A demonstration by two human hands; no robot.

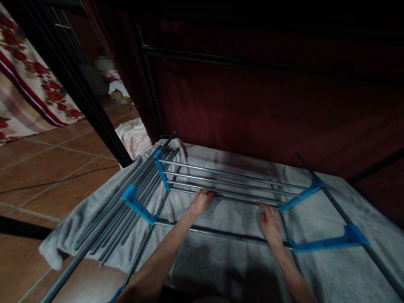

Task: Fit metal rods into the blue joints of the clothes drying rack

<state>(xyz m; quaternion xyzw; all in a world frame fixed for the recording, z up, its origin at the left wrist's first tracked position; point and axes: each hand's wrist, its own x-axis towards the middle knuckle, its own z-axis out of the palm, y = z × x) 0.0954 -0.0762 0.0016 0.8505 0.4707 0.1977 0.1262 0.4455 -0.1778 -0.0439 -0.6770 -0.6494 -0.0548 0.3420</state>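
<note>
A partly built rack frame of grey metal tubes with blue plastic brackets stands in front of me. Several thin rods run across between the left blue bracket and the right blue bracket. My left hand has its fingers curled over the lowest rod of this far group, left of its middle. At that same rod's right end, my right hand has its fingertips bent round it, close to the bracket. A single nearer rod joins the near left bracket and near right bracket, passing beneath my forearms.
Several loose grey tubes lie on the grey blanket at the left. Dark red curtain hangs behind a black metal frame. Tiled floor with a dark cable and a floral cloth are further left.
</note>
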